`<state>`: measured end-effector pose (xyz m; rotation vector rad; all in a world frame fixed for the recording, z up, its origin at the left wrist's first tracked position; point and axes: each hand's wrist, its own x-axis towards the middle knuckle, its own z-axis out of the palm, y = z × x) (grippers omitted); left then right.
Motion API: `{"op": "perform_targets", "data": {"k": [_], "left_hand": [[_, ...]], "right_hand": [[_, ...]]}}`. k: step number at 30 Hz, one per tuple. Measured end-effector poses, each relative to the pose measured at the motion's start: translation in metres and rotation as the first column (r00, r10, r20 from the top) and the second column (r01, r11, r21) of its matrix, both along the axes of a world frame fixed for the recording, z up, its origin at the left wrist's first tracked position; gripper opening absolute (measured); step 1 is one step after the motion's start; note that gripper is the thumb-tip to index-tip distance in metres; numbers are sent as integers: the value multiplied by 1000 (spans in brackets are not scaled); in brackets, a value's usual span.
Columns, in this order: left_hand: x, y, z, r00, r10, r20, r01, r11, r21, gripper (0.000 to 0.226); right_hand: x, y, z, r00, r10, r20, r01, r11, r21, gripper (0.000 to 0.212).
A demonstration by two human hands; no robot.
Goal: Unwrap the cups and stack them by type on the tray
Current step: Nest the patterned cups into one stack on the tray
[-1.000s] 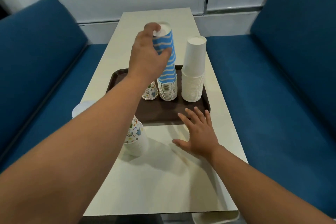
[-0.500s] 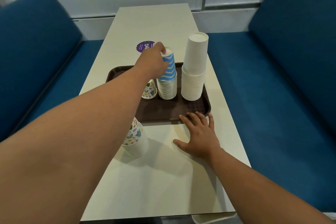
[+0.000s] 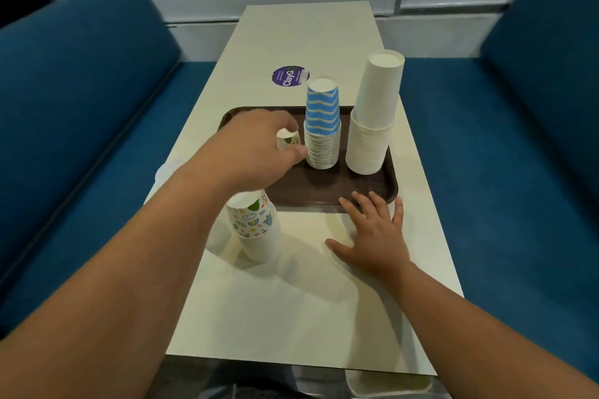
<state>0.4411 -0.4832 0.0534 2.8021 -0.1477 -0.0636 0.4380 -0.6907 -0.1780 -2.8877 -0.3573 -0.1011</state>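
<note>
Left hand grasps the patterned cup on the tray, left of the blue-striped stack; right hand lies flat, released. Next, likely fetch the near patterned stack.

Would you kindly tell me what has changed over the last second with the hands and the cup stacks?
The left hand pressed the blue striped stack down, let go, and moved left to the small patterned cup on the tray. The right hand stayed flat at the tray's edge; the white stack and the patterned stack on the table stayed put.
</note>
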Motion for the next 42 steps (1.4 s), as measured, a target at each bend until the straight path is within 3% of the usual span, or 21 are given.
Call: {"op": "perform_targets", "data": {"k": [3,8,13,16,18,21,25,31,34,42], "left_hand": [[-38,4,-20,998,21,-52,-17,996,88,49],[-54,5,-46,997,63,-50,-42,937,348,44],[-45,1,-48,995,54,-86,-24,950,313,47],[-33,-12,-47,995,-29,-98,52,970,239,52],[-22,-25,-47,991,-106,-84,119,980,161,55],[-6,-46,-52,981,-192,-21,192,981,22,58],[4,-64,-68,972,-230,-51,220,963,-157,77],[5,-67,-84,978,-209,-18,185,901,-393,77],[5,-63,-86,981,-194,-17,164,870,-465,76],[7,-56,-85,984,-176,-28,125,792,-598,69]], "right_hand": [[-2,0,2,1000,10,9,-10,1000,-12,83],[-3,-2,-2,997,36,68,-38,999,23,77],[-5,-3,-3,994,39,103,-47,996,77,76],[-5,-4,-5,989,94,113,-111,980,163,80],[-7,-7,-5,986,144,81,-164,923,348,85],[-14,-10,1,984,170,-58,-91,749,657,95],[-16,-8,8,990,94,-106,43,518,855,86],[-17,-8,10,988,29,-149,119,463,878,70],[-17,-8,10,989,26,-148,117,490,864,75],[-20,-7,14,995,30,-98,76,431,899,80]]}}
